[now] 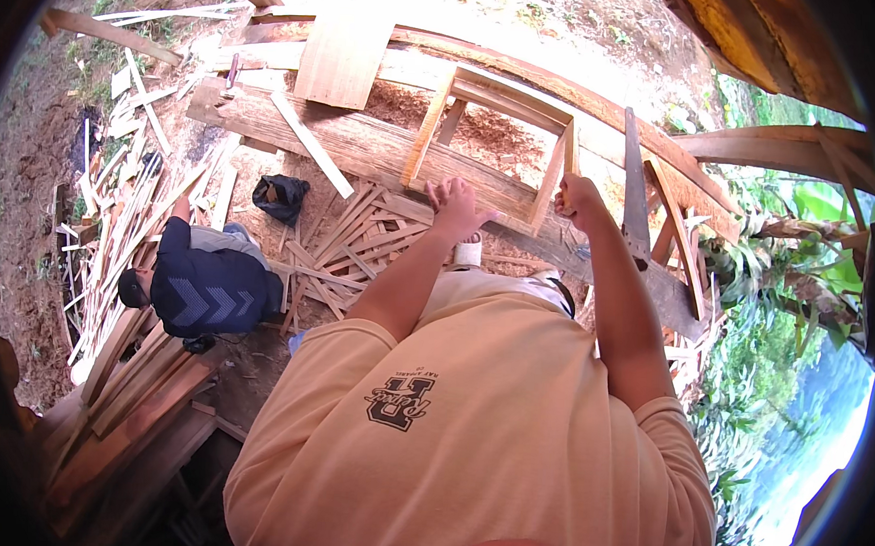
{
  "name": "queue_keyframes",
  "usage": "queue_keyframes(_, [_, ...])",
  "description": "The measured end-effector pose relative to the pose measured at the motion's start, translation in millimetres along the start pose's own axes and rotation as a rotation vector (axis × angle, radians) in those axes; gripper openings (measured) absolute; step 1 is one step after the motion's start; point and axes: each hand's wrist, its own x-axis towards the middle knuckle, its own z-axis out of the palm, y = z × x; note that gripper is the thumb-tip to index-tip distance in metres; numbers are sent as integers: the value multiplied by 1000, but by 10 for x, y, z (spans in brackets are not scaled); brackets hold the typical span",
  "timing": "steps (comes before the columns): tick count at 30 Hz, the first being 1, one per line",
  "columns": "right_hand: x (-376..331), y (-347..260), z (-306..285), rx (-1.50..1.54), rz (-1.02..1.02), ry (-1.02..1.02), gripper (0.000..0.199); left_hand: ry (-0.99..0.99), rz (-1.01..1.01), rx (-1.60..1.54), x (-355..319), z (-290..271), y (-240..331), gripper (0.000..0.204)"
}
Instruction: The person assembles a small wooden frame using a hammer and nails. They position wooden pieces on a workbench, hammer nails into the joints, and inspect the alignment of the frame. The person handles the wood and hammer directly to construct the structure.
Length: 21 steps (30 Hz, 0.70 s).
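A rectangular wooden frame rests on a long plank bench in front of me. My left hand is open beside the frame's near side, its fingers spread. It appears to hold nothing. By the frame's right corner, my right hand is closed. A small yellowish piece peeks out at its fingers, too little of it showing to name. A handsaw lies to the right of this hand, its blade pointing away from me.
Left of the frame are a flat wooden board and a loose strip. A black bag sits among scattered wood offcuts. A person in a dark shirt crouches at left by piled strips. Plants grow at right.
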Motion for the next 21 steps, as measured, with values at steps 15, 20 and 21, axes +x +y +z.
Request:
queue_keyframes(15, [-72,0,73,-36,-3,51,20,31,-3,3,13,33,-10,79])
queue_keyframes(20, [-66,12,39,9,-15,11,16,17,3,4,8,28,-9,78])
queue_keyframes(21, [-57,17,34,17,-16,6,17,7,2,6,9,26,-7,78])
